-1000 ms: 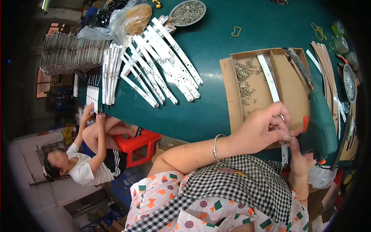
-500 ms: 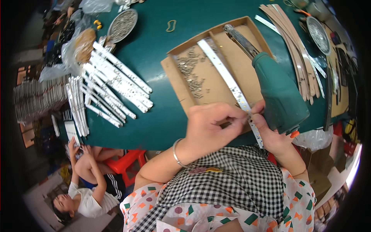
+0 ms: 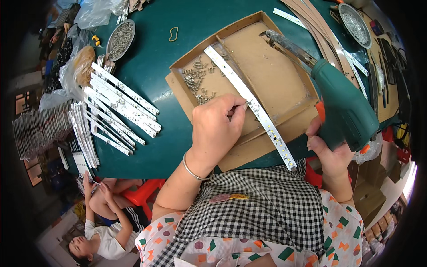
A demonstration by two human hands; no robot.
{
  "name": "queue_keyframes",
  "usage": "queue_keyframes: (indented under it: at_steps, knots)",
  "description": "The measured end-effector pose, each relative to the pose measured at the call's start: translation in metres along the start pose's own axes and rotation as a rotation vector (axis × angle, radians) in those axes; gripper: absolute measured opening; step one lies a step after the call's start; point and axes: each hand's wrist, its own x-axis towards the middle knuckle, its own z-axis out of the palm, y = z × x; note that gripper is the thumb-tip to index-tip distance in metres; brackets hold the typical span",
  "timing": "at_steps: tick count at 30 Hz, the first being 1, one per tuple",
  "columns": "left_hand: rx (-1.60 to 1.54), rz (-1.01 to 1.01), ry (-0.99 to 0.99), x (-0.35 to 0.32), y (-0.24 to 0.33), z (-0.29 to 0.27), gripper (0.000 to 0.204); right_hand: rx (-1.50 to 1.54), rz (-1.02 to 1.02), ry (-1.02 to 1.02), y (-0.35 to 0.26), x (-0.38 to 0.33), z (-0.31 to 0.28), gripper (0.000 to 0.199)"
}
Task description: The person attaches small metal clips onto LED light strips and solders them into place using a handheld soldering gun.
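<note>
1. Nearest to the camera is the person's lap, covered with a black-and-white checked apron [image 3: 271, 209] of woven cloth over a garment with coloured shapes.
2. The left hand [image 3: 218, 129] wears a thin metal bangle [image 3: 193, 168] on the wrist. Its fingers are curled, with thumb and forefinger pinched together at the white LED strip [image 3: 249, 104]; whether a screw is between them I cannot tell.
3. The LED strip is long, flat and narrow, with small yellow squares along it. It lies diagonally across the cardboard tray [image 3: 284, 84], and its near end sticks out over the table edge, above the apron.
4. The right hand [image 3: 331, 153] is wrapped tight around the grip of a dark green electric screwdriver [image 3: 344, 104]. Its long metal shaft points away over the tray, with the tip above the far part of the tray.
5. The tray is shallow, of brown cardboard, with a thin divider. In its left compartment lies a loose heap of small metal screws [image 3: 198, 82].
6. The table [image 3: 147, 53] has a smooth, dark green top with a curved edge.
7. To the left on it is a fanned stack of more white strips [image 3: 118, 109], and beyond them a round metal dish of screws [image 3: 120, 40], clear plastic bags [image 3: 95, 13] and a yellow rubber band [image 3: 173, 33].
8. At the far right are long beige strips [image 3: 320, 26] and a second round dish [image 3: 354, 18].
9. Low at the left, another person sits on the floor beside a red plastic stool [image 3: 144, 196].
</note>
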Motion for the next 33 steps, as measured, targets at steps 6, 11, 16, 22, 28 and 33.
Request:
queue_keyframes:
  at_steps: [6,11,16,22,28,33]
  knots:
    - [-0.04,-0.003,0.02,0.0,-0.001,0.001,0.005,0.051,-0.065,0.055,0.017,-0.009,-0.016,0.077]
    - [0.01,0.014,0.029,-0.001,-0.002,0.003,0.005,0.05,-0.063,0.06,0.018,-0.012,-0.025,0.081]
    - [-0.01,0.105,0.054,-0.001,-0.007,0.005,0.005,0.126,-0.065,0.088,0.014,-0.015,-0.028,0.082]
    - [0.0,0.112,0.046,-0.003,-0.007,0.005,0.006,0.175,0.097,0.033,0.006,-0.028,-0.04,0.076]
    - [0.016,0.136,0.048,-0.003,-0.007,0.005,0.006,0.13,0.172,-0.101,-0.001,-0.028,-0.045,0.058]
    - [-0.002,0.137,0.067,-0.004,-0.008,0.007,0.006,0.062,0.207,-0.107,-0.002,-0.03,-0.048,0.053]
